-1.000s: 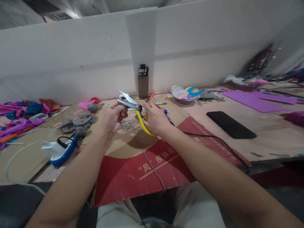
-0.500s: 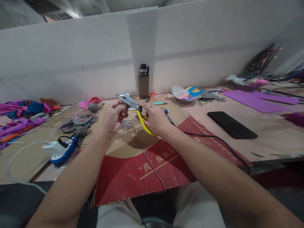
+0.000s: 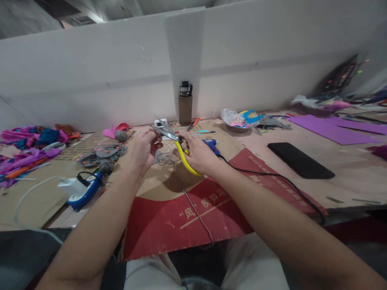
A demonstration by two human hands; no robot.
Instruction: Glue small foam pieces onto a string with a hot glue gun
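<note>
Yellow-handled scissors (image 3: 184,159) are in my right hand (image 3: 198,152), their blades parted and pointing left over the cardboard. My left hand (image 3: 145,150) is closed in a pinch beside the blades. What its fingertips hold is too small to make out. Beneath the hands lies a loose tangle of grey yarn (image 3: 165,158) on the red and brown cardboard (image 3: 160,225). One grey strand (image 3: 196,211) runs from there toward the near edge. Just beyond my right hand sits a blue glue gun (image 3: 212,146), partly hidden.
A dark bottle (image 3: 185,105) stands against the white partition. To the right are a bowl (image 3: 238,128) of small parts, a black phone (image 3: 299,160) and purple sheets (image 3: 329,128). At left lie a blue power strip (image 3: 86,195), grey pieces (image 3: 102,155) and colourful scraps (image 3: 33,149).
The scissor blades stand wider apart than before. Both hands stay close together in nearly the same place, and the whole view has shifted slightly.
</note>
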